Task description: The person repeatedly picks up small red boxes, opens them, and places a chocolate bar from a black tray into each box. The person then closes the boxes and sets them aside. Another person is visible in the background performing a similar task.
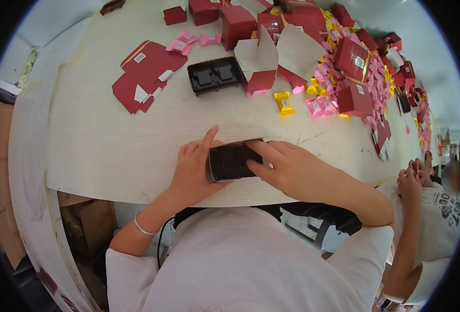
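A black plastic tray (230, 160) is between my hands, just above the table's near edge. A thin pale rim shows around it, perhaps the edge of an open box. My left hand (197, 167) grips the left end, with one finger raised at the back. At the right end, the fingers of my right hand (284, 162) reach onto the tray's dark inside and grip it there. Beyond my hands, a second black plastic tray (215, 75) rests on the table beside an open red carton (259, 76). A flattened red carton (148, 74) lies to its left.
Yellow wrapped sweets (284, 103) and pink wrapped sweets (323, 106) are piled along the right, among several red boxes (354, 97). More pink packets (183, 42) lie at the back. A co-worker's hands (412, 177) are near the table edge at right. The white table (109, 148) extends leftward.
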Available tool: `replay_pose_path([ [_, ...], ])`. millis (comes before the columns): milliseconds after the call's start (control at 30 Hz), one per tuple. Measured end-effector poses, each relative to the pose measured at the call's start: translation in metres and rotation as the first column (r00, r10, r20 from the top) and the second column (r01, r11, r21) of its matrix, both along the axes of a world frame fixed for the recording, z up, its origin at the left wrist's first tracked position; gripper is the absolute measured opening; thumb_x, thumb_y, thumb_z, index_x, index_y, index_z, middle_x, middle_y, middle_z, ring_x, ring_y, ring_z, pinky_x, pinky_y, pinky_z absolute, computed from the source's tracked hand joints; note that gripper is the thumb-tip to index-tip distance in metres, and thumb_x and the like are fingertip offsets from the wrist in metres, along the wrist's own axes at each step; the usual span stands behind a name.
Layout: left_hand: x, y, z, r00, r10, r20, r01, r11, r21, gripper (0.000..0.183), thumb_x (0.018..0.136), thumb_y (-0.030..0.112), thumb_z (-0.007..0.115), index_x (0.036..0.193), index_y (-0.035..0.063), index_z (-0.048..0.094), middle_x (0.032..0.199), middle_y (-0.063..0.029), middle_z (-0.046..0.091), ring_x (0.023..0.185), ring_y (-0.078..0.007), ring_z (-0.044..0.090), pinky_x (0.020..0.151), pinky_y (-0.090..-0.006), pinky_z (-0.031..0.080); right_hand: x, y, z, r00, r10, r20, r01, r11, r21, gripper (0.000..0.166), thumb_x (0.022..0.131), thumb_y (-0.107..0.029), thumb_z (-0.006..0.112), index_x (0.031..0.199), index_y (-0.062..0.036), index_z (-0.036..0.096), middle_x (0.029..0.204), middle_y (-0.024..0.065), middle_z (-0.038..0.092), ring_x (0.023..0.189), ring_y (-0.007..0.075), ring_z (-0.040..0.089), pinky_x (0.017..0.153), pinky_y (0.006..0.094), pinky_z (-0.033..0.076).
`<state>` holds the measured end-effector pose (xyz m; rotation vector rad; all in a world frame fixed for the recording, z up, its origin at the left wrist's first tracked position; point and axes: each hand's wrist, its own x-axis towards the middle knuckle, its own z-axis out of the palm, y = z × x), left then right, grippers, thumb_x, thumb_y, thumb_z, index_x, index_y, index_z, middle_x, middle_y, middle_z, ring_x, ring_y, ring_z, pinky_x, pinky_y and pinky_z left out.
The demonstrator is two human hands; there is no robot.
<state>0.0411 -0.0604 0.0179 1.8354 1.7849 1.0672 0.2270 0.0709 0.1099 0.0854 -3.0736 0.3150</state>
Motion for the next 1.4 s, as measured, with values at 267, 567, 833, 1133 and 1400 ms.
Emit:
replay_pose_path([
  [267,-0.013,0.007,-0.002,0.999,-0.038,-0.017,0.037,0.999,-0.028,0.101,0.059,0.021,0.083,0.142,0.0071,0.026,0.112,-0.0064,0.057,0.103,-0.0275,0.052,0.093,-0.0412,0.036,-0.004,0.011,-0.017,0.992,0.104,0.068,-0.099,0.992,-0.076,0.025,0.076,-0.008,0.058,0.098,0.0026,0.06,0.108,0.0153,0.051,0.085,0.0238,0.057,0.075,0.0338,0.05],
  [567,-0.015,0.007,0.003,0.998,-0.055,-0.039,0.053,0.998,-0.044,0.103,0.056,0.015,0.084,0.141,0.0071,0.026,0.117,-0.0082,0.054,0.106,-0.0271,0.048,0.092,-0.0383,0.038,0.015,-0.008,-0.029,0.997,0.026,-0.077,0.011,0.894,0.448,0.026,0.079,-0.018,0.057,0.096,0.0,0.065,0.122,0.014,0.053,0.108,0.0252,0.052,0.1,0.0377,0.039],
  [833,-0.014,0.01,0.004,0.996,-0.086,-0.028,0.085,0.996,-0.04,0.104,0.054,0.013,0.084,0.14,0.0063,0.027,0.114,-0.006,0.058,0.105,-0.0253,0.05,0.094,-0.0378,0.034,0.004,-0.012,-0.04,0.997,0.072,0.019,-0.073,0.928,0.366,0.025,0.072,-0.013,0.056,0.091,0.002,0.063,0.104,0.0162,0.06,0.106,0.0262,0.054,0.106,0.0416,0.034],
  [1133,-0.013,0.01,0.001,0.996,-0.073,-0.059,0.072,0.997,-0.012,0.103,0.055,0.017,0.084,0.14,0.0052,0.027,0.113,-0.005,0.059,0.104,-0.0238,0.051,0.094,-0.0386,0.034,0.008,0.0,-0.043,0.988,0.099,-0.118,-0.067,0.966,0.25,0.01,0.065,-0.012,0.058,0.064,-0.0028,0.061,0.081,0.0081,0.056,0.088,0.024,0.056,0.099,0.0386,0.039],
  [1400,-0.025,0.005,0.0,0.974,-0.224,0.035,0.225,0.973,-0.042,0.108,0.068,0.057,0.071,0.142,-0.0009,0.02,0.135,-0.018,0.042,0.113,-0.0335,0.047,0.102,-0.0419,0.03,0.02,0.0,-0.018,0.996,0.071,-0.057,-0.07,0.997,0.023,0.007,0.069,-0.01,0.057,0.066,-0.0046,0.057,0.073,0.0071,0.048,0.082,0.0235,0.055,0.098,0.0419,0.038],
])
